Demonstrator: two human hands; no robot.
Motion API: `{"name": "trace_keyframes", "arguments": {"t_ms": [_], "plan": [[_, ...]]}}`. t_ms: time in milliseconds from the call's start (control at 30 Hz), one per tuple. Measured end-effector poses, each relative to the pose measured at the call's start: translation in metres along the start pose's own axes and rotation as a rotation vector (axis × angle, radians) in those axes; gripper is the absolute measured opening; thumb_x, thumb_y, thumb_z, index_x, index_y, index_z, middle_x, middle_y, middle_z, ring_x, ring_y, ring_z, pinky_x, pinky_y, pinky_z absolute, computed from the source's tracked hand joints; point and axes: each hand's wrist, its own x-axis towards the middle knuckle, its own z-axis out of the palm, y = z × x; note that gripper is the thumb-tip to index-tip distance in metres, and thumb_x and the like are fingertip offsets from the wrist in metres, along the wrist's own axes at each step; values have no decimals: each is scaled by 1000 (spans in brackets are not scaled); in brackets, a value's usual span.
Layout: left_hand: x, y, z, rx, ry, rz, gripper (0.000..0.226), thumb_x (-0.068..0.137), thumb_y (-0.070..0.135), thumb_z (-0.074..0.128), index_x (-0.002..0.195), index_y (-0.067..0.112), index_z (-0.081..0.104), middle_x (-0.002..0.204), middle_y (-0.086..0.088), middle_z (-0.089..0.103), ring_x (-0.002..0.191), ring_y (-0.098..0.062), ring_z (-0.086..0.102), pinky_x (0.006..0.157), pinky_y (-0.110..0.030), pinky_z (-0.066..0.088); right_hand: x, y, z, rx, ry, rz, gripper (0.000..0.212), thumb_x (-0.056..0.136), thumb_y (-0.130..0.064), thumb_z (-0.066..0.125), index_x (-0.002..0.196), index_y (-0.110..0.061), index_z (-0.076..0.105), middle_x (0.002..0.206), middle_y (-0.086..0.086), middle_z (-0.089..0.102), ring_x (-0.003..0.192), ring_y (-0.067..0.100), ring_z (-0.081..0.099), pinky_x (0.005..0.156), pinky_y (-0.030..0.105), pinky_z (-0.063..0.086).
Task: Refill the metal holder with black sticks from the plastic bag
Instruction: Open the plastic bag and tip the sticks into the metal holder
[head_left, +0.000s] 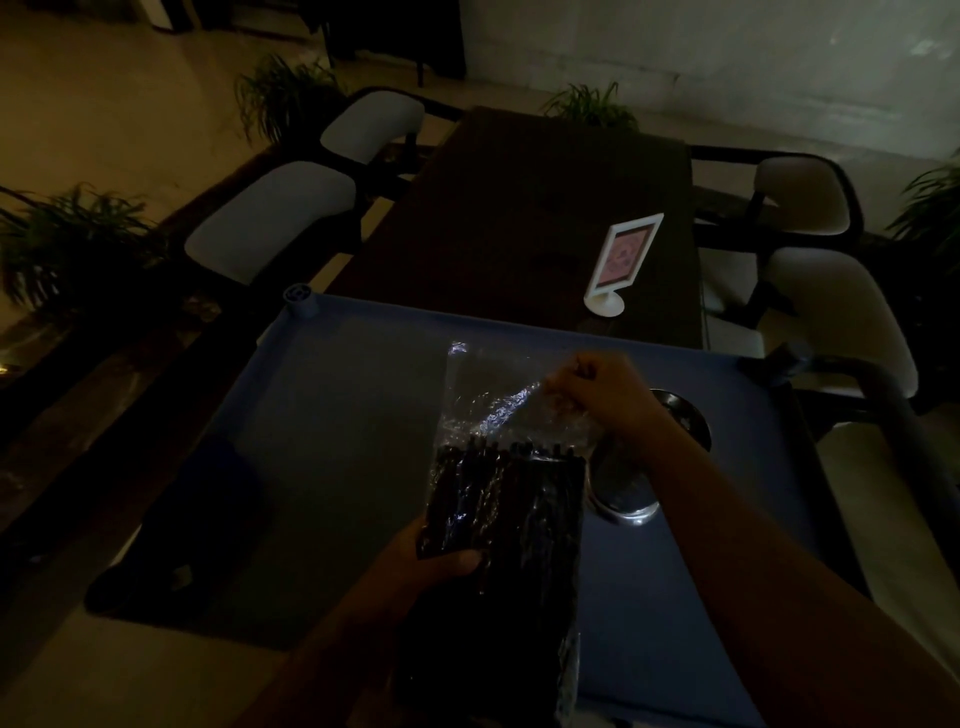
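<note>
The scene is very dark. A clear plastic bag full of black sticks is held upright above a blue tray-like surface. My left hand grips the lower part of the bag around the sticks. My right hand pinches the bag's crumpled open top at its right side. A shiny metal holder lies on the blue surface just right of the bag, partly hidden behind my right forearm.
A dark round dish sits behind my right wrist. Beyond the blue surface runs a dark table with a white framed sign stand. Pale-cushioned chairs line both sides, with potted plants around.
</note>
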Motion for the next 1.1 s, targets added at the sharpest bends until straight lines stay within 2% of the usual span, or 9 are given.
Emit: {"name": "trace_keyframes", "arguments": {"t_ms": [167,333,467,567,700,800,867,1000,1100], "plan": [[-1,7,-1,6,2,0,100,33,41,96,121,18,55,104,2,77,95,-20,74,68,-26,59,12,-4,4,-130,36,36,17,87,-14,70,70,-15,67,61,-3,68,45,-4,61,47,12,47],[-6,10,-1,-20,-2,22,91,45,33,93,125,17,52,108,-1,76,99,-24,73,70,-29,60,16,-3,10,-150,49,100,18,88,-15,68,90,4,69,80,16,75,72,24,72,67,34,56],[-6,10,-5,-44,7,14,73,55,28,88,119,22,53,105,3,77,96,-21,74,68,-28,60,12,-6,14,-138,57,82,18,90,-18,66,94,0,67,79,8,72,63,10,67,63,27,50],[-3,9,-9,-65,20,-7,57,67,18,80,117,23,53,100,6,78,91,-18,75,64,-26,60,-1,-9,10,-194,202,72,31,89,-31,68,115,-16,60,97,-5,60,83,10,60,65,20,44],[0,10,-13,-58,77,-11,57,64,18,86,113,24,56,94,8,79,85,-16,76,61,-28,60,-51,-11,7,-283,362,-150,41,84,-44,57,121,-28,50,111,-12,50,90,-1,51,68,13,37],[2,12,-13,-79,121,-16,49,63,21,78,108,26,58,90,4,79,82,-19,76,62,-34,60,-88,1,12,-472,305,-355,43,83,-22,66,123,-22,50,118,-1,54,96,13,58,77,21,43],[2,18,-11,-94,153,-34,52,60,24,78,108,25,59,93,-5,79,85,-27,75,69,-41,57,-107,15,17,-522,254,-369,61,77,-13,76,131,-18,47,128,4,53,107,19,59,82,24,47],[3,26,-1,-161,165,-60,60,63,23,80,119,19,58,113,-16,72,103,-39,68,87,-54,52,-134,34,33,-590,152,-383,100,67,-24,87,149,-18,30,151,7,33,133,16,41,97,28,51],[2,30,11,-189,120,-42,52,67,21,82,115,17,62,104,-13,76,96,-35,72,83,-50,54,-141,35,40,-575,184,-452,98,76,-29,79,153,-26,18,160,9,19,139,5,24,102,27,42]]}}
